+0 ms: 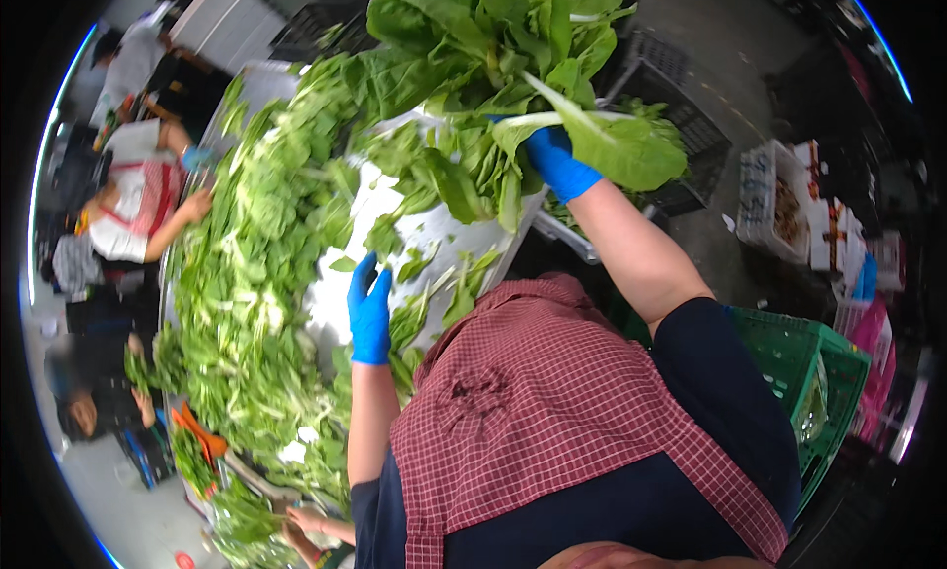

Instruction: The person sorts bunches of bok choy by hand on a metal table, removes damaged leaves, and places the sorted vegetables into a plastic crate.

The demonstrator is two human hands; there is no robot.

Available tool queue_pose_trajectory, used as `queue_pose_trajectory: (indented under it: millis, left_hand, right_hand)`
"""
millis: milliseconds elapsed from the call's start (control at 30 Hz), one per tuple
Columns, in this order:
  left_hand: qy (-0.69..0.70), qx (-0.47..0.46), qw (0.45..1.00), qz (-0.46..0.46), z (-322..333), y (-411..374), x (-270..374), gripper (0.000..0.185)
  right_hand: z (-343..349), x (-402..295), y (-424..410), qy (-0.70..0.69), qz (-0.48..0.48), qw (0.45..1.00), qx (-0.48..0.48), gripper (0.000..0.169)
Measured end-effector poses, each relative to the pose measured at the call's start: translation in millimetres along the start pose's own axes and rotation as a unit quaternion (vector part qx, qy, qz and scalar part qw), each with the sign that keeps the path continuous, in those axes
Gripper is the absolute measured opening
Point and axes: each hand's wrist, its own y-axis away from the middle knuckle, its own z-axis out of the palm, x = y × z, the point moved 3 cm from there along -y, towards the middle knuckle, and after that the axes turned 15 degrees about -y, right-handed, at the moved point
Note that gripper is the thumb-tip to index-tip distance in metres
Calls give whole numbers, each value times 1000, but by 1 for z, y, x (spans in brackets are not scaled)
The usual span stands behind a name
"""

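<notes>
My left hand (369, 310), in a blue glove, is held above the metal table (444, 240) with thumb and forefinger apart and nothing between them. To the right, my right hand (555, 158), also gloved in blue, is closed around leafy greens (629, 147) with white stalks; leaves cover its fingers. A large bunch of broad green leaves (496, 36) rises just beyond that hand; whether it is held too, I cannot tell. A long heap of loose leafy greens (251, 273) runs along the far side of the table, and a few small leaves (414, 264) lie near my left hand.
Black plastic crates (677, 110) stand past the table's right end. A green crate (836, 377) is beside me at the right, and a white basket (773, 203) stands on the floor farther off. Several people work across the table; another person's hands (303, 521) show at the lower left.
</notes>
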Motion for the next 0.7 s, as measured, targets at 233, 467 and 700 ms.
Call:
queue_pose_trajectory:
  millis: [233,467,700]
  left_hand:
    - [-148,-22,985,83,87,-14,1,57]
    - [-380,-41,841,382,230,-21,77,78]
    - [-462,-87,783,408,304,-31,70,87]
  right_hand:
    - [-116,-25,51,-10,112,987,117,30]
    - [-214,10,101,-197,256,934,150,41]
    - [-278,73,142,-371,261,857,246,36]
